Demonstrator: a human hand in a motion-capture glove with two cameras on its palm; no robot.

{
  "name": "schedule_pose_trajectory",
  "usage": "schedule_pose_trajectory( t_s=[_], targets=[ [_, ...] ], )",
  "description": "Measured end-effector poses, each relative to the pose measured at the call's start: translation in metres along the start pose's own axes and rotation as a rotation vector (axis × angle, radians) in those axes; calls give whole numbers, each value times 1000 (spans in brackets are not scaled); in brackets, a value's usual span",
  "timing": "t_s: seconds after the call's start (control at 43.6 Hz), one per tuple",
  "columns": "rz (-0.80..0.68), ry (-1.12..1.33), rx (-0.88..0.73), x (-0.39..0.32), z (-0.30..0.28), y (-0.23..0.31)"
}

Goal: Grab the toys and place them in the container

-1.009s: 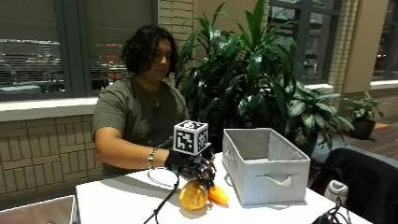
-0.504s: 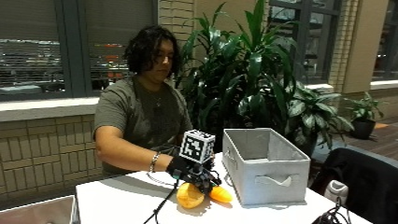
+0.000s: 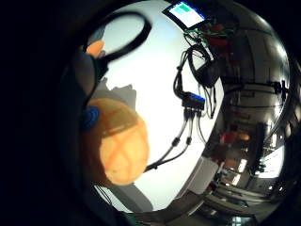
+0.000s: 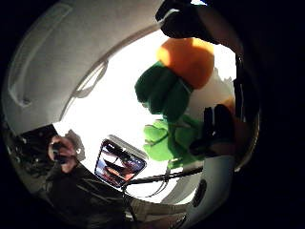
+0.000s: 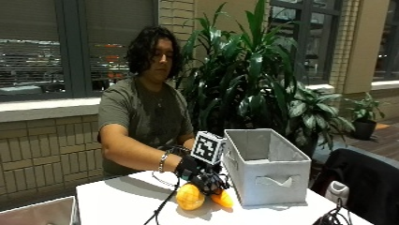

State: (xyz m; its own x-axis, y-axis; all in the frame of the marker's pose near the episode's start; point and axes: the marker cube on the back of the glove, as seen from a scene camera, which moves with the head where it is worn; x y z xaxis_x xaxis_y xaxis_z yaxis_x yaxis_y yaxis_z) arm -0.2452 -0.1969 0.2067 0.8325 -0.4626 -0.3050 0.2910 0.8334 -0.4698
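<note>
Gripping: the gloved right hand [image 5: 198,174] has its fingers curled round a yellow-orange plush toy [image 5: 189,197], just above the white table [image 5: 118,201].
Toy in hand: a rounded plush with a criss-cross stitched surface [image 3: 115,141]; the little finger side palm view shows it close to the palm, with a blue tag at its edge.
Lift state: I cannot tell whether the toy's underside touches the table or hangs clear of it.
Second toy: an orange plush [image 5: 222,198] lies on the table, touching or just beside the held one and close to the front wall of the container.
Thumb side palm view: an orange plush body [image 4: 188,56] with green leaf parts [image 4: 164,98] sits beside the palm; black gloved fingers [image 4: 215,129] overlap the green part. Whether they hold it cannot be told.
Container: a grey fabric box [image 5: 274,161], open at the top, stands on the table to the far side of the hand from the person, with a cut-out handle on its front wall.
Person: seated behind the table, forearm reaching across it, a bracelet at the right wrist.
Other items: a black cable box [image 3: 194,100] with leads lies on the table; a phone [image 4: 119,164] lies flat there too.
</note>
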Motion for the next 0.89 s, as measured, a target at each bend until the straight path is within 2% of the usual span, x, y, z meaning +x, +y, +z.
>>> schedule_pose_trajectory(
  t_s=[0.183, 0.298, 0.436, 0.596, 0.803, 0.894],
  targets=[
    [-137, 104, 11, -3, 13, -10],
    [-56, 17, -23, -8, 15, -15],
    [-60, 60, -65, -10, 21, -16],
    [-26, -30, 94, -2, 20, -19],
    [81, -176, 447, 15, -8, -6],
    [105, -202, 499, 23, -26, 2]
  ],
)
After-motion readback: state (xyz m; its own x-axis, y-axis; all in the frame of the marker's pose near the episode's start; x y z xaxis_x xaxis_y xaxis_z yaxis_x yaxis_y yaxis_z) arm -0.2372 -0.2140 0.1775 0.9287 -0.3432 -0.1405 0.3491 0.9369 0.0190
